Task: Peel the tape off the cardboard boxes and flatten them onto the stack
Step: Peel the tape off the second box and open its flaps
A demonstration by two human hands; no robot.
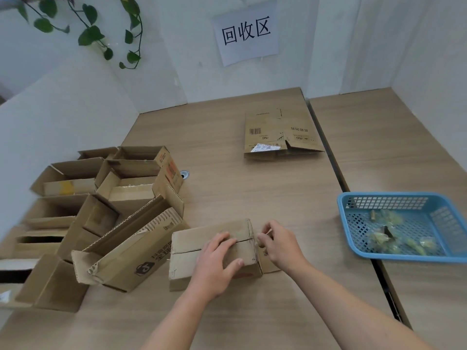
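A small closed cardboard box (192, 248) lies on the wooden table (252, 198) in front of me. My left hand (217, 263) rests on top of it, fingers spread over the centre seam, thumb over the front edge. At the box's right end my right hand (280, 246) pinches a strip of clear tape (265, 234) by the seam. A stack of flattened boxes (275, 135) lies at the far middle of the table.
Several open cardboard boxes (101, 210) crowd the left side of the table. A blue plastic basket (404, 226) with crumpled tape scraps stands at the right. A paper sign (246, 31) hangs on the back wall. A gap (336, 173) separates two tabletops.
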